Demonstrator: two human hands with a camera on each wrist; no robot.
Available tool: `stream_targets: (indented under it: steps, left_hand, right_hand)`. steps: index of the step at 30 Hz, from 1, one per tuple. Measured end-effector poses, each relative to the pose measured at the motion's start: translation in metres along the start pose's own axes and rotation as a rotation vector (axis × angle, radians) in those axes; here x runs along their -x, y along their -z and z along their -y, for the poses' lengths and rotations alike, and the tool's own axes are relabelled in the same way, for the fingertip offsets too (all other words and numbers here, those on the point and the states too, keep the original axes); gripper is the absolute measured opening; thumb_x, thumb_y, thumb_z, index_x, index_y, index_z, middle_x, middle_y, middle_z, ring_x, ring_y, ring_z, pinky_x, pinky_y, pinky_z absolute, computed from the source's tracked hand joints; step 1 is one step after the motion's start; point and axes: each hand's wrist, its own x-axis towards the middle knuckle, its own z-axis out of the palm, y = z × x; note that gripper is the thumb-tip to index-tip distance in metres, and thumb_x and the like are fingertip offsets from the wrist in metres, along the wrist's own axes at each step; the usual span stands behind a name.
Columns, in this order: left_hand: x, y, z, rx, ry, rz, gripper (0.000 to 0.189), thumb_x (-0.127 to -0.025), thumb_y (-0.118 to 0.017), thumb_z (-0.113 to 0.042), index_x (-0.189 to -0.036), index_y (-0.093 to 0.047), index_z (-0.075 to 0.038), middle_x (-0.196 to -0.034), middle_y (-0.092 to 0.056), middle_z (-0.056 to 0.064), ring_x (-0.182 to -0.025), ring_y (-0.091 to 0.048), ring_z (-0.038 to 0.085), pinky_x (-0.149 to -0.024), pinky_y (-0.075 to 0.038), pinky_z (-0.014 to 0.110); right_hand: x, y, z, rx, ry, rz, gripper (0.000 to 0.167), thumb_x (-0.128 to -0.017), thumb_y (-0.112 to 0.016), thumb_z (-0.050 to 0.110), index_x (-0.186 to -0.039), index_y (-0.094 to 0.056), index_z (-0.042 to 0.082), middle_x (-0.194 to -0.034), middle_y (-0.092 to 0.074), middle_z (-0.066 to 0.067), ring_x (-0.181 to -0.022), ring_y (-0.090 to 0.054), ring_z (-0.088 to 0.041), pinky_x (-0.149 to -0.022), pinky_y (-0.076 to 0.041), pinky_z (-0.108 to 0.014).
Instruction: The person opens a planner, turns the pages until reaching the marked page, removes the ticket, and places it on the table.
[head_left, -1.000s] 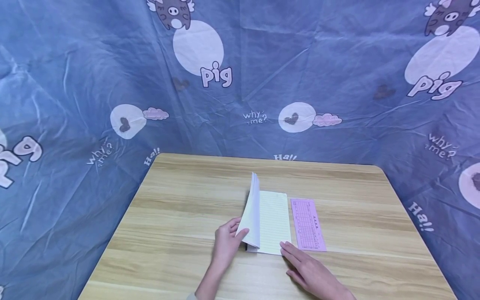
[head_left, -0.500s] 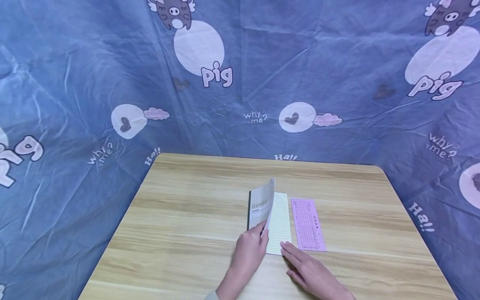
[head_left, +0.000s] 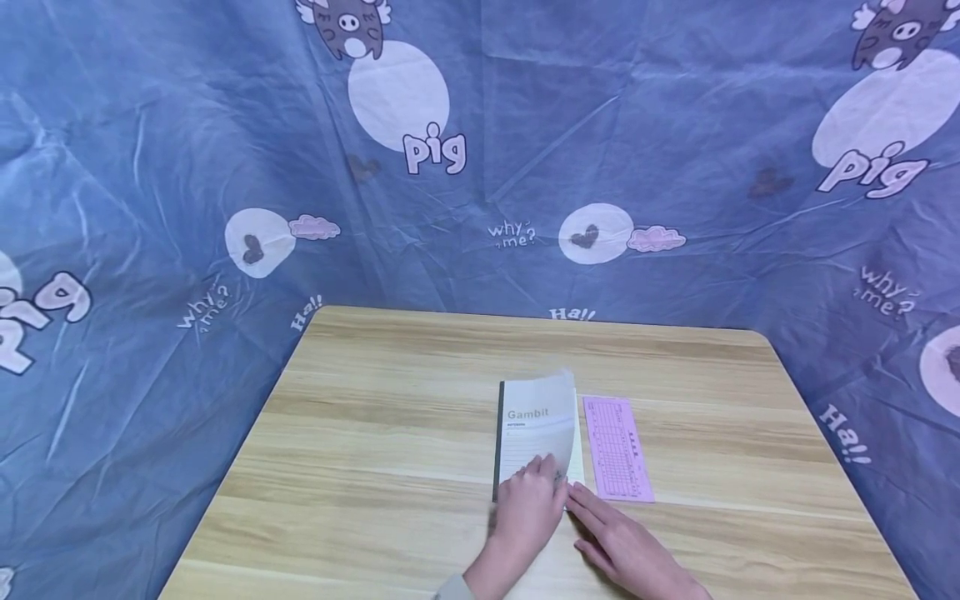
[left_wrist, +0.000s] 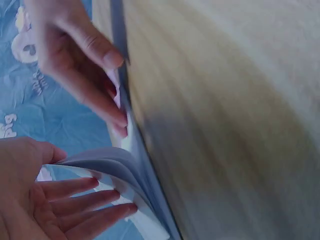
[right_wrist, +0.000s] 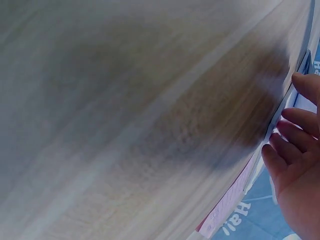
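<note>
A thin notebook (head_left: 525, 433) lies on the wooden table, its grey cover printed "Gambit" and its spine dark. My left hand (head_left: 527, 510) pinches the cover and several pages at the lower right; in the left wrist view these pages (left_wrist: 117, 165) bow upward between thumb and fingers. The cover's far right corner is lifted, and a strip of pale lined page shows beneath it. My right hand (head_left: 622, 540) rests with straight fingertips on the notebook's lower right corner. In the right wrist view, the right fingers (right_wrist: 295, 117) lie along the notebook's edge.
A pink printed slip (head_left: 618, 448) lies flat just right of the notebook. Wooden tabletop (head_left: 360, 433) stretches out around both. Blue patterned cloth (head_left: 480, 167) hangs behind the table and along its sides.
The left hand has swung the cover and pages from left to right, nearly over the lined page. The right hand has stayed on the corner.
</note>
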Motion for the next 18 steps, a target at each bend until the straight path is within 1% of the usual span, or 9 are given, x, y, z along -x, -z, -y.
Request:
stream_targets:
  steps: [3,6,9,11,14,18]
  left_hand:
    - [0.001,-0.005,-0.003,-0.063,-0.002,0.039,0.040,-0.085,-0.073,-0.036,-0.112,-0.072,-0.006,-0.103,-0.073,0.013,-0.079,-0.073,0.025,-0.055,-0.060,0.032]
    - [0.003,-0.010,-0.005,-0.118,-0.004,0.072,0.044,-0.084,-0.072,-0.041,-0.113,-0.071,-0.007,-0.105,-0.073,0.012,-0.080,-0.072,0.025,-0.054,-0.059,0.032]
    - [0.004,-0.015,-0.006,-0.173,-0.009,0.096,0.047,-0.084,-0.071,-0.045,-0.113,-0.071,-0.009,-0.105,-0.073,0.011,-0.080,-0.072,0.024,-0.053,-0.058,0.030]
    - [0.004,-0.018,-0.007,-0.207,-0.012,0.107,0.047,-0.084,-0.070,-0.048,-0.113,-0.071,-0.010,-0.105,-0.073,0.010,-0.079,-0.071,0.024,-0.052,-0.056,0.029]
    - [0.004,-0.020,-0.008,-0.249,-0.017,0.122,0.048,-0.085,-0.069,-0.051,-0.112,-0.072,-0.012,-0.105,-0.073,0.009,-0.080,-0.071,0.025,-0.051,-0.056,0.029]
    - [0.005,-0.023,-0.010,-0.272,-0.013,0.152,0.051,-0.085,-0.068,-0.053,-0.115,-0.071,-0.012,-0.109,-0.072,0.010,-0.086,-0.072,0.028,-0.056,-0.059,0.032]
  right_hand:
    - [0.000,0.002,0.000,-0.018,-0.044,-0.019,0.058,-0.081,-0.079,0.021,-0.131,-0.060,-0.001,-0.140,-0.054,-0.015,-0.125,-0.055,-0.031,-0.095,-0.050,-0.043]
    - [-0.001,0.004,-0.002,-0.027,-0.089,-0.058,0.058,-0.081,-0.078,0.019,-0.131,-0.060,-0.003,-0.140,-0.054,-0.017,-0.125,-0.054,-0.033,-0.095,-0.048,-0.047]
    - [-0.004,0.006,-0.003,-0.009,-0.122,-0.092,0.059,-0.081,-0.077,0.019,-0.132,-0.057,-0.004,-0.141,-0.052,-0.018,-0.126,-0.053,-0.034,-0.097,-0.046,-0.048]
    - [-0.006,0.006,-0.005,0.002,-0.140,-0.110,0.062,-0.082,-0.076,0.019,-0.134,-0.055,-0.005,-0.141,-0.051,-0.020,-0.126,-0.052,-0.035,-0.100,-0.044,-0.047]
    - [-0.009,0.005,-0.007,-0.003,-0.166,-0.120,0.063,-0.083,-0.073,0.018,-0.137,-0.051,-0.006,-0.142,-0.049,-0.022,-0.127,-0.051,-0.035,-0.102,-0.043,-0.046]
    - [-0.013,0.005,-0.009,-0.023,-0.186,-0.117,0.060,-0.085,-0.068,0.012,-0.139,-0.049,-0.007,-0.141,-0.050,-0.023,-0.127,-0.051,-0.035,-0.098,-0.045,-0.051]
